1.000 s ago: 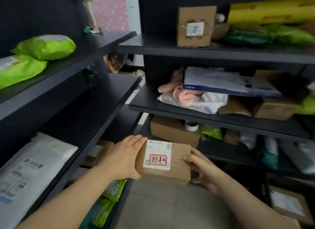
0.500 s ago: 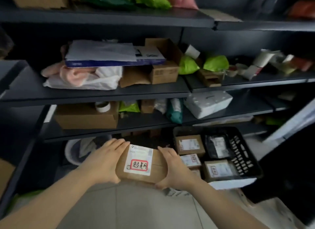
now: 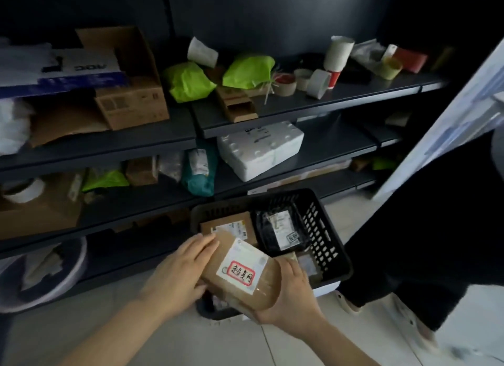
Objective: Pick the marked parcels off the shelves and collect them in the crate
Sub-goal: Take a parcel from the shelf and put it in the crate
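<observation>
A brown cardboard parcel [image 3: 240, 275] with a white label and a red-framed handwritten mark is held between both hands, tilted, over the near left part of the black crate [image 3: 324, 245]. My left hand [image 3: 180, 275] presses its left side; my right hand [image 3: 291, 294] cups its right end from below. Inside the crate lie a brown labelled box [image 3: 231, 225] and a black labelled bag [image 3: 281, 229]; another parcel shows at the crate's right behind my right hand.
Dark shelves [image 3: 313, 101] run along the back, loaded with green bags, tape rolls, cardboard boxes and a white foam box [image 3: 259, 147]. A person in black clothes [image 3: 422, 229] stands right of the crate. A round basin [image 3: 41, 273] sits on the floor at left.
The view has swung right and down from the shelves to the crate. Both hands carried the marked parcel along, and it now hangs tilted over the crate.
</observation>
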{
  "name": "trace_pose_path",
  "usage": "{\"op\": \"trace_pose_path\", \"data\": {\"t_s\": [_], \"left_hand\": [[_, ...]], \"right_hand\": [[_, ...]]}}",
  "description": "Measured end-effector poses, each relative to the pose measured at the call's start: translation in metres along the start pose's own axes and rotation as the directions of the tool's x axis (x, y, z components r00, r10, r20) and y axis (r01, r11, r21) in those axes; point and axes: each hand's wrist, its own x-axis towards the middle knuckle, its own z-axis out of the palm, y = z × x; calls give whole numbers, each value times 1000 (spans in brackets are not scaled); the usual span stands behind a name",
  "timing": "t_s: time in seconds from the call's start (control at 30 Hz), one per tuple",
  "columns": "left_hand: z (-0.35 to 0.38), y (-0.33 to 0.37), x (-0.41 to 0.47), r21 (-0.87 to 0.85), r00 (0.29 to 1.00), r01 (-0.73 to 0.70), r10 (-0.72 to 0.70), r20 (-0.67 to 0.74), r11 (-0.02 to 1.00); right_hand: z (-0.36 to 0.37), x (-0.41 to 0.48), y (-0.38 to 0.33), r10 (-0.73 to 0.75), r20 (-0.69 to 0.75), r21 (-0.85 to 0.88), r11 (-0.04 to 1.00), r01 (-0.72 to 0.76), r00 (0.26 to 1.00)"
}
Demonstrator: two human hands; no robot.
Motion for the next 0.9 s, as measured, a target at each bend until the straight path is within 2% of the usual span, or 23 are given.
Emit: {"op": "trace_pose_path", "data": {"t_s": [0.13, 0.23, 0.37, 0.63, 0.9], "left_hand": [[22, 30, 45, -101, 998, 17, -22, -51, 995], [47, 36, 74, -112, 1000, -28, 30, 9, 993], [76, 35, 112, -69, 993, -93, 97, 65, 993], [108, 16, 178, -46, 974, -184, 188, 124, 982], [148, 34, 244, 45, 930, -298, 279, 238, 954]], "right_hand": [[-12, 21, 47, 213, -138, 104, 974, -200, 967], [-15, 41, 79, 373, -179, 171, 923, -345, 910], [-12, 72, 113, 503, -240, 156, 864, -478, 831], [5, 127, 162, 617, -325, 172, 784, -596, 717], [34, 136, 195, 625, -276, 63, 770, -635, 730]]}}
